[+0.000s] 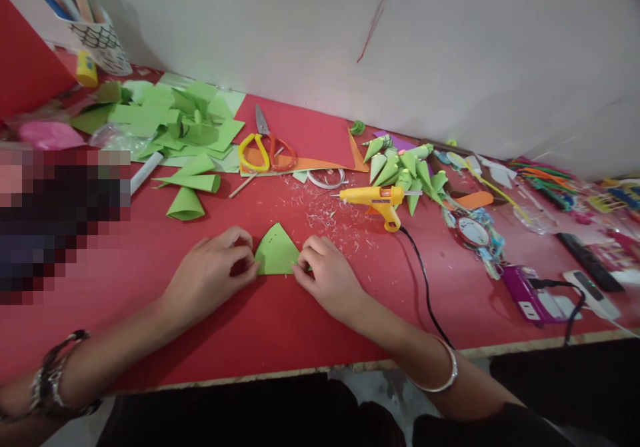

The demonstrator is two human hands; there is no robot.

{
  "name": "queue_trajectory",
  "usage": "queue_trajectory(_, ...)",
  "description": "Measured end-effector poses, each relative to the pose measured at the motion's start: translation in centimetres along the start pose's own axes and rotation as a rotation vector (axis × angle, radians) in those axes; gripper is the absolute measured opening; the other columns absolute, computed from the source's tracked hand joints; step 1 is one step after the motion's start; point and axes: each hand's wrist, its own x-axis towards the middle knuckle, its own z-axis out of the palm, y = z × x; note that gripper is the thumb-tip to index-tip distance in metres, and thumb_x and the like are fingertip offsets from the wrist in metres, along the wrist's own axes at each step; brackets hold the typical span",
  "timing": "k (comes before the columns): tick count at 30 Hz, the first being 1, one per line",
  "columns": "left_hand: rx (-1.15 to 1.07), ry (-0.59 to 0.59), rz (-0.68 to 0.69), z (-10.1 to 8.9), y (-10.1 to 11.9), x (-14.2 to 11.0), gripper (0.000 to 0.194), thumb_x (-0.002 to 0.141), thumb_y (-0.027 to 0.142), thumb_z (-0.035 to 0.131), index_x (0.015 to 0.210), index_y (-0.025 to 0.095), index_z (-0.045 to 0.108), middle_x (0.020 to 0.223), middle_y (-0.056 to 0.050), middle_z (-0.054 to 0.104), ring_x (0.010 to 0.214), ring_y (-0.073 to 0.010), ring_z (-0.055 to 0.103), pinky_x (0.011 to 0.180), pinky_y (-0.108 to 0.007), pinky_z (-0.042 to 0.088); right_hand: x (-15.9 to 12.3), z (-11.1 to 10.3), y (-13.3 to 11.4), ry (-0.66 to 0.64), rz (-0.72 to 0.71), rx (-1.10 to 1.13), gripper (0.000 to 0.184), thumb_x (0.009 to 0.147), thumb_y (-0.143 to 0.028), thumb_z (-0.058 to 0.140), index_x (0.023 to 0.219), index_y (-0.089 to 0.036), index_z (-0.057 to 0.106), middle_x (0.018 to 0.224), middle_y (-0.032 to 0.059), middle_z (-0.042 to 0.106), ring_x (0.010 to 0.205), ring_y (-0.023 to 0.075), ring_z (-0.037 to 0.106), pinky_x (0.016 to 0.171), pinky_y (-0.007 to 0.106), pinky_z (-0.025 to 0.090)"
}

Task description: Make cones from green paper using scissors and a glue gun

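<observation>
A green piece of paper (pixel 277 254), pointed at the top and straight along the bottom, lies on the red table before me. My left hand (pixel 220 260) pinches its left corner between thumb and fingers. At the right corner, my right hand (pixel 323 270) is closed on the paper in the same way. Beyond my left hand are green paper cones (pixel 187 204) lying on their sides. A yellow glue gun (pixel 373 196) rests past my right hand, its nozzle facing left and its black cord running toward the table's front edge.
Scissors (pixel 267 147) with yellow and red handles lie on coloured sheets. Green paper pieces (pixel 200 114) are heaped at the back left, near a pen cup (pixel 103 40). A cluster of finished-looking cones (pixel 400 167) stands back right. A purple power adapter (pixel 530 294) sits farther right.
</observation>
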Motion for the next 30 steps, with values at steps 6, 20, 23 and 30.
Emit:
queue_trajectory(6, 0.059, 0.015, 0.008, 0.0, 0.1, 0.0, 0.022, 0.080, 0.029, 0.043, 0.063, 0.018, 0.050, 0.087, -0.002, 0.055, 0.065, -0.0130, 0.052, 0.057, -0.026, 0.037, 0.3, -0.1, 0.1, -0.024, -0.011, -0.019, 0.020, 0.082, -0.020, 0.049, 0.063, -0.016, 0.045, 0.074, 0.0027, 0.048, 0.069, 0.0130, 0.044, 0.063, 0.024, 0.037)
queue_trajectory(20, 0.145, 0.049, 0.050, 0.8, -0.7, -0.1, 0.022, 0.079, 0.034, 0.043, 0.095, 0.019, 0.049, 0.095, -0.005, 0.057, 0.075, -0.0193, 0.057, 0.065, -0.030, 0.041, -1.4, -0.4, 1.5, 0.021, -0.059, 0.202, 0.013, 0.084, -0.027, 0.047, 0.077, -0.017, 0.049, 0.082, 0.0037, 0.050, 0.079, 0.0145, 0.045, 0.072, 0.027, 0.038)
queue_trajectory(23, 0.137, 0.042, 0.052, 0.7, -0.7, -0.1, 0.021, 0.080, 0.033, 0.043, 0.095, 0.019, 0.049, 0.095, -0.005, 0.057, 0.076, -0.0198, 0.057, 0.066, -0.031, 0.041, -1.6, -0.5, 1.5, 0.028, -0.045, 0.217, 0.013, 0.085, -0.027, 0.046, 0.077, -0.017, 0.050, 0.082, 0.0035, 0.050, 0.079, 0.0147, 0.046, 0.072, 0.027, 0.038)
queue_trajectory(30, 0.121, 0.093, 0.124, 0.6, -0.6, -0.2, 0.029, 0.081, 0.026, 0.043, 0.109, 0.021, 0.049, 0.108, -0.009, 0.054, 0.094, -0.0225, 0.054, 0.079, -0.035, 0.040, -1.1, -0.4, 1.6, 0.015, -0.062, 0.177, 0.015, 0.084, -0.028, 0.048, 0.075, -0.016, 0.051, 0.080, 0.0027, 0.050, 0.076, 0.0138, 0.045, 0.070, 0.025, 0.037)
